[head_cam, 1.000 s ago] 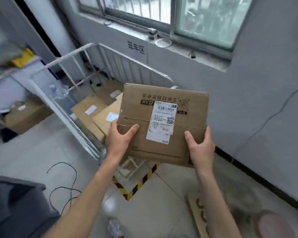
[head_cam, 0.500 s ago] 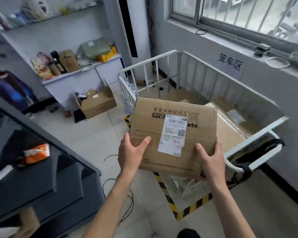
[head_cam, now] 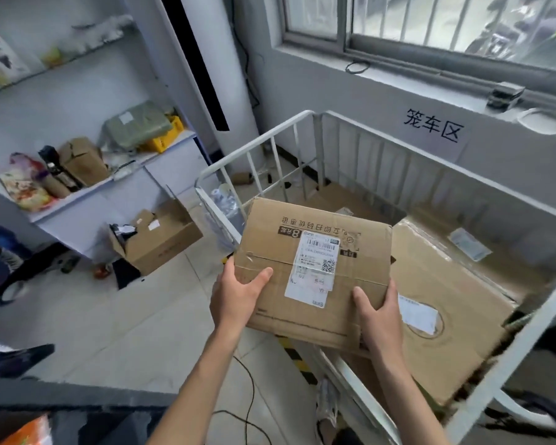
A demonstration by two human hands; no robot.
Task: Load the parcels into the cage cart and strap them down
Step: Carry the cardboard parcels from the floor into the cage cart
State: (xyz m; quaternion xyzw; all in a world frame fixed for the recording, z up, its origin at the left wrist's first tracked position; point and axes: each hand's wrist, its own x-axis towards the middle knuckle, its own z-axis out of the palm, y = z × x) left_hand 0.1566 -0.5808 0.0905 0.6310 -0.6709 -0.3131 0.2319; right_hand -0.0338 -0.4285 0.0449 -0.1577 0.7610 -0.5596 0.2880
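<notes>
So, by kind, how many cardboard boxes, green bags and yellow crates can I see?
Cardboard boxes: 6 (held box, front cart box, middle cart box, back cart box, open floor box, shelf box)
Green bags: 1
Yellow crates: 1
Total: 8

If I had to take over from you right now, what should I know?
Left hand and right hand both grip the labelled parcel by its near corners, held up over the cage cart rail.
Done: several parcels already lie flat in the cart.
Left: set this one in, load any others, then strap them down; no strap is on yet.
</notes>
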